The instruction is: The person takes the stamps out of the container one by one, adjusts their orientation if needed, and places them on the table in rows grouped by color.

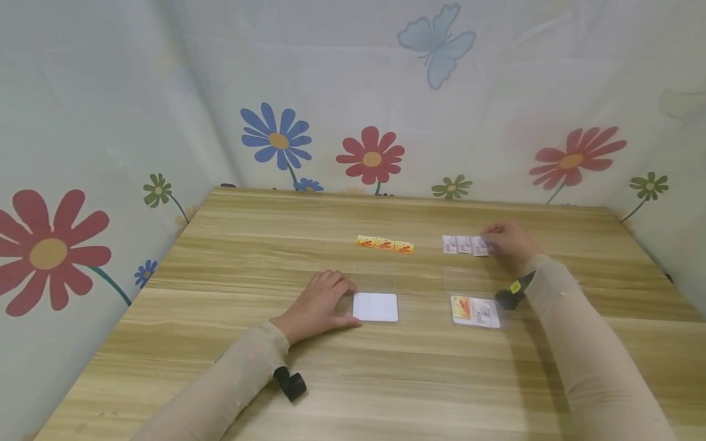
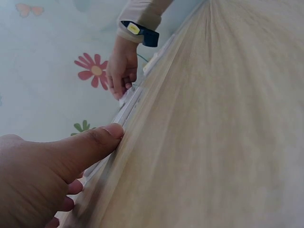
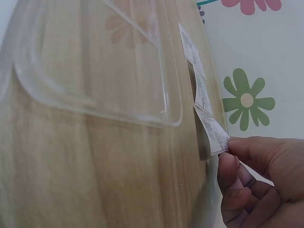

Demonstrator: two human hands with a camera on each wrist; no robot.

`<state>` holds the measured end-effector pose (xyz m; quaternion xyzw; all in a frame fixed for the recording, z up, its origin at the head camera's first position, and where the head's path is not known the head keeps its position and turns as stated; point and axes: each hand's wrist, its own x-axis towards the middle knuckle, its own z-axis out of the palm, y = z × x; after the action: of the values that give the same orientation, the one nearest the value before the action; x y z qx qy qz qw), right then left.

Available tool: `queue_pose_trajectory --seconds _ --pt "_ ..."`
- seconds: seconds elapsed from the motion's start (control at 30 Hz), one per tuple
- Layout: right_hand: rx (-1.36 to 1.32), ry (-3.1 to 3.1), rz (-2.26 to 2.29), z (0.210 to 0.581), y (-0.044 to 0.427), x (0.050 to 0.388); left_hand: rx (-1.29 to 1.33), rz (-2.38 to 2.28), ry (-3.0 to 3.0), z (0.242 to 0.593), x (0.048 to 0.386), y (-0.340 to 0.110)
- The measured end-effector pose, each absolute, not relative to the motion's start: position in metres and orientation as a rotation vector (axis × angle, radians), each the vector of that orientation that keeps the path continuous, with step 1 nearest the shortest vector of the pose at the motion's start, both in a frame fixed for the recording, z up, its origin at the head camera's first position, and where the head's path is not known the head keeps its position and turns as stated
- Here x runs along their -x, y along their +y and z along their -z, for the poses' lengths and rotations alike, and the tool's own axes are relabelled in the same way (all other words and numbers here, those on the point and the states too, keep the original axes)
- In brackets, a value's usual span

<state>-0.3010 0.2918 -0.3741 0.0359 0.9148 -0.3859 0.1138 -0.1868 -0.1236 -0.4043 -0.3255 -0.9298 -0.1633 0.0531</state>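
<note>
Three white sachets (image 1: 464, 245), print unreadable from here, stretch near the table's (image 1: 419, 386) far edge, one end pinched and hidden by the right hand (image 1: 513, 242); the left hand (image 1: 318, 305) spreads beside one white card (image 1: 375, 307).

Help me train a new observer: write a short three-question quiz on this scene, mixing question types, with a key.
1. Multiple choice: how many joined sections does the orange strip show? A) two B) three C) five
2. True or false: the left hand is beside the plain white card.
3. Short answer: what does the right hand pinch?

Key: 1. B. 2. True. 3. One end of the white strip.
</note>
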Motion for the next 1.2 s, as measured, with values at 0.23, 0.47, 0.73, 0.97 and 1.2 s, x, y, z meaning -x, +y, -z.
queue_pose_trajectory --seconds 0.23,0.47,0.73,0.97,1.2 --pt "-0.148 2.675 1.139 0.373 0.291 0.299 0.995 0.493 -2.827 0.403 0.186 -0.122" --pt "-0.114 2.742 1.052 0.372 0.293 0.298 1.002 0.493 -2.822 0.403 0.186 -0.12" --pt "-0.108 2.753 1.033 0.366 0.288 0.294 0.992 0.481 -2.837 0.4 0.184 -0.119" --pt "-0.088 2.758 0.99 0.362 0.283 0.29 1.006 0.422 -2.819 0.396 0.181 -0.12" --pt "-0.05 2.773 0.995 0.355 0.28 0.286 1.022 0.362 -2.804 0.397 0.182 -0.121"
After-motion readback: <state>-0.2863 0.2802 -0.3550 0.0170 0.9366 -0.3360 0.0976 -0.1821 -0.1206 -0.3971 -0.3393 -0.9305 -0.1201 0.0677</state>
